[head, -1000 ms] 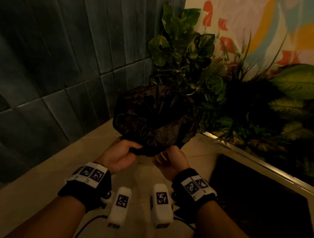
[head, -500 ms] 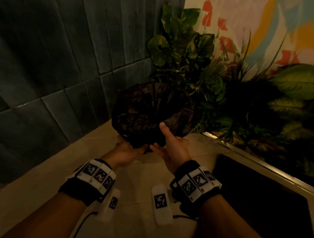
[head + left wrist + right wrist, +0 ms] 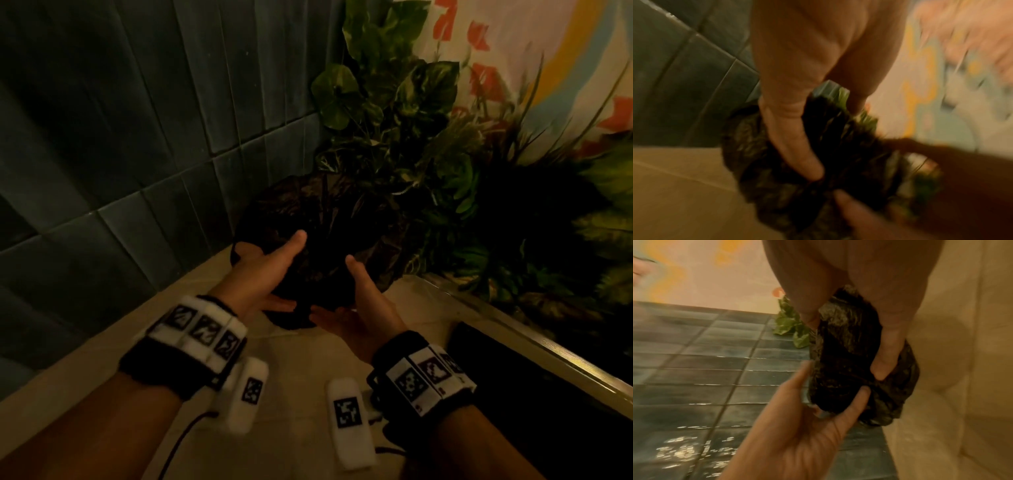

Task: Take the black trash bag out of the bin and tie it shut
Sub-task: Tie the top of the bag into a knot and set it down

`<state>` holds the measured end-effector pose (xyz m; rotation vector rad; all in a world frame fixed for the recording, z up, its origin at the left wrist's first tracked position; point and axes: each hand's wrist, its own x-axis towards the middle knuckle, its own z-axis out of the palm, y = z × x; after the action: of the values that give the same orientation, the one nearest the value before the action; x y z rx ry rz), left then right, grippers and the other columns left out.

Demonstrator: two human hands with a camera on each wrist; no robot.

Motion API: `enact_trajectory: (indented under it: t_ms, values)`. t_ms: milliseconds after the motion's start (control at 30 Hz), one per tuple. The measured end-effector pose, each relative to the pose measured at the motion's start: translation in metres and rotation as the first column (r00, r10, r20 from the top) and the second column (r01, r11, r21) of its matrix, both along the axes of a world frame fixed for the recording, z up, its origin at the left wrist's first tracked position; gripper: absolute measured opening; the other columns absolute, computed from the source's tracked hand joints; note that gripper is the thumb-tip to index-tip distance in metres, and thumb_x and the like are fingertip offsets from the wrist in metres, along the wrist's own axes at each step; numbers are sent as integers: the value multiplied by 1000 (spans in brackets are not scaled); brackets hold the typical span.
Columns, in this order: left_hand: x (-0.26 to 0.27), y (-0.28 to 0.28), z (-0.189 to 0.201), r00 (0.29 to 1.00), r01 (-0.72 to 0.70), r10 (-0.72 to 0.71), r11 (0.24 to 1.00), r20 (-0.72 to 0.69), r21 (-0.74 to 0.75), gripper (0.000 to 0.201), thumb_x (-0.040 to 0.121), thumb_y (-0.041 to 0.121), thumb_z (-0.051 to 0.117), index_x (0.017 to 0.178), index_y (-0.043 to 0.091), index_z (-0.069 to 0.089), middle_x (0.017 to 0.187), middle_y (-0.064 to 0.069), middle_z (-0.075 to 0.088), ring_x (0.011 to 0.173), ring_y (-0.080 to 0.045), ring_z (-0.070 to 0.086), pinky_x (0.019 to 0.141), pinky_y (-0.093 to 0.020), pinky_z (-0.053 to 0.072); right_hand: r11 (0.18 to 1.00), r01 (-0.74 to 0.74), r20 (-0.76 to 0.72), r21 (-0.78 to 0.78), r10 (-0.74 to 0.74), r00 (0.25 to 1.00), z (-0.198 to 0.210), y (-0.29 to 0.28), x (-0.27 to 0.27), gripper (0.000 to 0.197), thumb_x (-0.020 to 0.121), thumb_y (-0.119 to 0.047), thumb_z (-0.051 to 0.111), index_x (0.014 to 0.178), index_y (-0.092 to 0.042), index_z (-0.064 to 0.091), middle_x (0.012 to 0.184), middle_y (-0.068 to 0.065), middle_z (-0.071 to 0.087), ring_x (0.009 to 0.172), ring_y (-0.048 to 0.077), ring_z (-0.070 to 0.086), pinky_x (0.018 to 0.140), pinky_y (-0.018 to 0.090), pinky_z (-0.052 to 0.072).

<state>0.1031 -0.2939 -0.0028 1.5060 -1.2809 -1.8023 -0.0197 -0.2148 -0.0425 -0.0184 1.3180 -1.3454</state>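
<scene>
The black trash bag [image 3: 325, 219] is a crumpled, bulging bundle held above a beige surface in the head view. My left hand [image 3: 274, 270] cups its lower left side, palm up, thumb raised against the plastic. From the right, my right hand [image 3: 359, 301] cradles it the same way. In the left wrist view a finger of my left hand [image 3: 797, 113] digs into the folds of the bag [image 3: 849, 154]. The right wrist view shows my right hand [image 3: 869, 288] with thumb and fingers around the bag [image 3: 844, 356]. No bin is clearly visible.
Leafy green plants [image 3: 394, 102] crowd right behind and beside the bag. A dark tiled wall [image 3: 137, 137] stands at the left, a painted wall at the upper right. A metal edge [image 3: 548, 353] borders a dark recess [image 3: 513, 394] at the lower right. Beige surface [image 3: 298, 377] lies below.
Both hands turned from gripping the bag's gathered bottom knuckles-up to cradling it palms-up, and reached further forward. The bag sits a little lower in view.
</scene>
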Motion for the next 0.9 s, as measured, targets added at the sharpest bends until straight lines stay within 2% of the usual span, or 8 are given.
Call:
enact_trajectory:
  t_ms: [67, 133, 267, 367, 467, 600, 767, 900]
  values:
    - [-9, -13, -1, 985, 24, -14, 998, 171, -60, 95, 65, 54, 74, 142, 26, 26, 133, 0, 48, 114, -31, 56, 81, -50, 57, 999, -30, 34, 39, 29, 999, 7, -3, 2, 69, 80, -56, 62, 137, -22, 42, 123, 8, 59, 101, 31, 66, 83, 44, 57]
    - [-9, -28, -2, 939, 98, -58, 990, 338, -104, 76, 67, 42, 67, 134, 15, 42, 129, -7, 54, 112, -32, 56, 92, -41, 52, 996, -44, 46, 80, 40, 998, 19, -5, 2, 60, 84, -53, 59, 132, -20, 47, 116, 7, 63, 102, 32, 65, 87, 44, 56]
    - [5, -38, 13, 921, 133, -118, 991, 372, -15, 56, 73, 29, 56, 128, 16, 50, 128, -12, 57, 111, -35, 56, 97, -48, 49, 976, 9, 28, 219, -16, 999, 57, -7, -6, 71, 77, -53, 67, 130, -13, 43, 113, 15, 62, 96, 35, 65, 73, 47, 58]
    - [24, -28, 42, 894, 161, -147, 987, 422, 3, 51, 83, 26, 53, 132, 18, 46, 132, -13, 54, 116, -36, 53, 96, -51, 49, 937, 48, -24, 347, -42, 999, 98, -3, -13, 64, 78, -50, 68, 125, -12, 48, 116, 15, 61, 96, 37, 63, 81, 54, 56]
    - [35, -23, 90, 858, 183, -179, 982, 482, 38, 51, 87, 18, 50, 137, 17, 40, 138, -14, 49, 121, -35, 49, 99, -49, 47, 873, 156, -221, 462, -57, 974, 142, -3, -19, 64, 68, -51, 76, 115, -24, 40, 114, 12, 55, 100, 38, 61, 71, 54, 59]
    - [40, -31, 141, 827, 260, -258, 963, 499, 67, 59, 92, 16, 47, 147, 18, 26, 150, -11, 35, 134, -33, 38, 108, -46, 39, 886, 50, -421, 461, 169, 891, 189, -17, -26, 73, 65, -46, 79, 121, -46, 31, 133, 8, 42, 110, 38, 54, 56, 55, 59]
    - [36, -58, 182, 820, 338, -344, 936, 457, 99, 61, 91, 21, 49, 147, 27, 25, 148, -9, 39, 129, -30, 44, 106, -46, 41, 858, -144, -453, 493, 394, 799, 223, -38, -52, 55, 89, -24, 59, 137, -35, 36, 134, -2, 50, 113, 33, 57, 76, 46, 59]
    - [17, -98, 193, 741, 469, -431, 881, 515, 63, 63, 91, 17, 49, 148, 20, 23, 149, -11, 37, 131, -32, 40, 111, -41, 35, 771, -269, -459, 577, 578, 674, 225, -58, -82, 43, 86, -22, 55, 127, -28, 48, 114, 0, 59, 103, 26, 58, 85, 39, 52]
